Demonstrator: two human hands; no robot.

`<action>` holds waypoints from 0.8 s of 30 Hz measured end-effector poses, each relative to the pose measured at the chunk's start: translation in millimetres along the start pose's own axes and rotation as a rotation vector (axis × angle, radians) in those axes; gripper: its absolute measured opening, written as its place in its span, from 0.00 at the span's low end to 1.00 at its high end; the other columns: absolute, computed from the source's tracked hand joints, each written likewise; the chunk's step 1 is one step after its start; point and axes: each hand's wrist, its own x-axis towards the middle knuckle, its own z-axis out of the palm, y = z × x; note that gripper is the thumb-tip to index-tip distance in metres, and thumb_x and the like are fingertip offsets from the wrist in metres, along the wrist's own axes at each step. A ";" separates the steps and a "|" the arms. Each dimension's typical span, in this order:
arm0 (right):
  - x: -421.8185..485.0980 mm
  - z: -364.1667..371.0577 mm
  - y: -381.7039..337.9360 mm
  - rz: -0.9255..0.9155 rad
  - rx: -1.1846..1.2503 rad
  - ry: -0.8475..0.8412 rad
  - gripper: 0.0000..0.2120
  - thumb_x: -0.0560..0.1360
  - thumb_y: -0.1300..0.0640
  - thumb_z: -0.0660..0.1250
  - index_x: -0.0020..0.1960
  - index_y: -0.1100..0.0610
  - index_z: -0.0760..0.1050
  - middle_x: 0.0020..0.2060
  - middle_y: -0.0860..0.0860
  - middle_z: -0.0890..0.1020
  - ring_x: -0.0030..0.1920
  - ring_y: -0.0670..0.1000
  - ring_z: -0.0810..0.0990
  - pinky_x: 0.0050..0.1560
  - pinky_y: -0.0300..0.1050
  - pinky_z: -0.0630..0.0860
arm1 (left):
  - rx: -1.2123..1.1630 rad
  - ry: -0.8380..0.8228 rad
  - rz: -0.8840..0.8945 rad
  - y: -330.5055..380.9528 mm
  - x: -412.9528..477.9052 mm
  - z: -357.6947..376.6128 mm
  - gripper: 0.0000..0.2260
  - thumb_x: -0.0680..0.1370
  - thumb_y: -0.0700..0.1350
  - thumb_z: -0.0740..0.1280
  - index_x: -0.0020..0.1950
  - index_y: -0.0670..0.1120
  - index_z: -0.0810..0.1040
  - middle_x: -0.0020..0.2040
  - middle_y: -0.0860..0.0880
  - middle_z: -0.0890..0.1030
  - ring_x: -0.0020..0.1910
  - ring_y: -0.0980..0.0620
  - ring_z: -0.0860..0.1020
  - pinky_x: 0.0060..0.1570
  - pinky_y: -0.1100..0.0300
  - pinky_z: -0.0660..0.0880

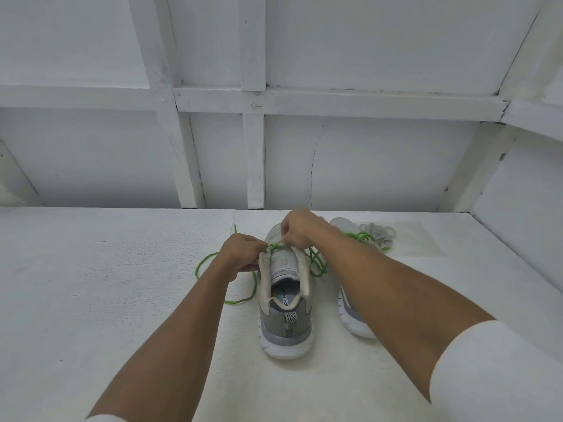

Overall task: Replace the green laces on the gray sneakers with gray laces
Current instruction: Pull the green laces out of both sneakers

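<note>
A gray sneaker (285,318) stands on the white table with its heel toward me, its tongue bare and most eyelets unlaced. Its green lace (210,260) trails loose on both sides of it. My left hand (240,254) pinches the lace at the shoe's left eyelet row. My right hand (300,229) pinches the same lace just above the tongue, near the toe. A second gray sneaker (350,315) lies to the right, mostly hidden behind my right forearm, with green lace (364,237) showing at its top. A bundle of gray laces (377,231) lies at the back right.
The white table (122,300) ends at a white panelled wall (256,153) just behind the shoes. A clear plastic wrapper (417,239) lies under and beside the gray laces. A raised white ledge (518,254) borders the table on the right.
</note>
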 end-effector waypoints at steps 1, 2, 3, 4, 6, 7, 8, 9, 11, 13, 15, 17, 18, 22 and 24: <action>-0.5 -4.4 1.8 0.032 -0.015 0.064 0.09 0.75 0.59 0.64 0.51 0.51 0.80 0.54 0.50 0.80 0.56 0.55 0.76 0.59 0.52 0.73 | -0.012 -0.001 0.001 -0.4 0.2 0.3 0.07 0.75 0.40 0.68 0.50 0.41 0.84 0.44 0.42 0.84 0.40 0.48 0.81 0.44 0.56 0.82; -1.3 -9.6 4.7 0.085 -0.009 0.151 0.11 0.75 0.60 0.61 0.54 0.52 0.79 0.55 0.51 0.79 0.57 0.55 0.75 0.59 0.52 0.71 | -0.022 0.002 0.002 -1.2 0.2 0.1 0.07 0.75 0.40 0.69 0.50 0.41 0.84 0.45 0.42 0.84 0.40 0.49 0.81 0.43 0.57 0.82; -2.2 -14.8 8.9 0.148 0.013 0.240 0.13 0.75 0.61 0.60 0.56 0.53 0.78 0.55 0.52 0.78 0.58 0.56 0.74 0.59 0.51 0.70 | -0.027 0.003 0.005 -1.7 0.0 0.4 0.06 0.76 0.40 0.69 0.50 0.41 0.84 0.44 0.43 0.83 0.39 0.49 0.81 0.41 0.58 0.81; -3.3 -18.8 14.2 0.208 0.032 0.317 0.14 0.75 0.62 0.59 0.57 0.54 0.77 0.56 0.53 0.77 0.59 0.57 0.72 0.58 0.52 0.68 | -0.028 0.003 0.009 -2.1 0.1 0.7 0.07 0.76 0.41 0.69 0.50 0.41 0.84 0.43 0.43 0.83 0.38 0.50 0.80 0.40 0.58 0.81; -4.7 -22.6 22.5 0.288 0.024 0.372 0.15 0.75 0.63 0.58 0.59 0.56 0.74 0.58 0.54 0.73 0.61 0.58 0.69 0.59 0.54 0.66 | -0.023 0.003 0.014 -3.1 1.0 1.4 0.07 0.76 0.41 0.69 0.51 0.41 0.84 0.43 0.43 0.83 0.38 0.50 0.80 0.41 0.58 0.81; -5.5 -22.8 23.1 0.300 -0.001 0.362 0.16 0.75 0.62 0.57 0.62 0.56 0.72 0.60 0.55 0.72 0.62 0.59 0.68 0.60 0.54 0.65 | -0.021 0.002 0.016 -3.0 1.5 1.8 0.07 0.76 0.41 0.69 0.51 0.41 0.84 0.44 0.44 0.83 0.38 0.50 0.80 0.42 0.58 0.81; -5.7 -21.9 21.2 0.286 -0.013 0.343 0.18 0.75 0.62 0.57 0.64 0.57 0.70 0.61 0.56 0.71 0.63 0.60 0.68 0.61 0.55 0.65 | -0.018 0.002 0.016 -3.0 1.8 2.0 0.07 0.76 0.41 0.69 0.52 0.41 0.84 0.43 0.44 0.83 0.38 0.50 0.80 0.42 0.58 0.81; -6.0 -20.9 16.4 0.244 -0.007 0.306 0.20 0.75 0.61 0.58 0.67 0.56 0.68 0.63 0.56 0.70 0.64 0.60 0.67 0.62 0.56 0.65 | -0.017 0.001 0.016 -3.0 2.0 1.8 0.07 0.76 0.41 0.69 0.52 0.41 0.84 0.43 0.44 0.83 0.37 0.51 0.80 0.41 0.58 0.81; -4.7 -15.7 2.3 0.125 -0.003 0.168 0.23 0.75 0.58 0.60 0.70 0.52 0.67 0.65 0.55 0.69 0.66 0.60 0.65 0.64 0.57 0.65 | -0.018 0.000 0.015 -2.9 2.8 1.3 0.07 0.76 0.41 0.69 0.51 0.40 0.84 0.42 0.44 0.83 0.36 0.51 0.80 0.41 0.58 0.81; -3.6 -6.0 -11.8 0.033 -0.081 0.030 0.20 0.75 0.57 0.61 0.66 0.51 0.72 0.64 0.53 0.71 0.68 0.59 0.62 0.65 0.58 0.63 | -0.018 0.002 0.018 -3.0 3.6 1.3 0.07 0.76 0.41 0.69 0.51 0.40 0.84 0.42 0.42 0.83 0.37 0.50 0.80 0.42 0.58 0.81; -3.2 5.8 -20.0 0.002 -0.185 -0.007 0.15 0.74 0.59 0.62 0.60 0.52 0.76 0.59 0.52 0.74 0.67 0.58 0.62 0.63 0.56 0.62 | -0.015 0.010 0.019 -4.1 4.1 1.0 0.08 0.76 0.41 0.69 0.51 0.40 0.84 0.44 0.41 0.84 0.37 0.49 0.80 0.42 0.57 0.81; -3.2 14.0 -21.3 -0.005 -0.254 0.028 0.14 0.74 0.61 0.62 0.58 0.53 0.75 0.57 0.52 0.75 0.66 0.56 0.64 0.61 0.56 0.62 | -0.021 0.012 0.018 -5.2 4.7 1.1 0.08 0.76 0.42 0.69 0.52 0.40 0.84 0.45 0.41 0.84 0.38 0.49 0.81 0.42 0.57 0.82; -3.3 14.3 -20.5 -0.007 -0.268 0.047 0.14 0.74 0.61 0.62 0.58 0.53 0.75 0.57 0.52 0.75 0.65 0.57 0.64 0.61 0.56 0.62 | -0.028 0.009 0.018 -5.6 4.4 1.0 0.08 0.76 0.41 0.69 0.52 0.40 0.84 0.45 0.41 0.84 0.38 0.49 0.81 0.43 0.57 0.82; -3.9 -11.4 -3.0 0.082 -0.255 0.261 0.16 0.74 0.63 0.59 0.61 0.56 0.73 0.58 0.53 0.74 0.62 0.57 0.68 0.61 0.57 0.64 | -0.053 0.000 0.019 -4.9 1.5 0.9 0.06 0.75 0.40 0.69 0.49 0.40 0.84 0.40 0.43 0.82 0.37 0.50 0.79 0.42 0.57 0.81; -3.3 -27.1 14.5 0.173 -0.215 0.399 0.18 0.74 0.63 0.58 0.63 0.57 0.72 0.60 0.55 0.73 0.62 0.59 0.68 0.61 0.57 0.64 | -0.055 0.001 0.022 -3.8 -0.1 1.8 0.06 0.76 0.39 0.69 0.50 0.39 0.84 0.37 0.45 0.81 0.34 0.51 0.78 0.36 0.60 0.80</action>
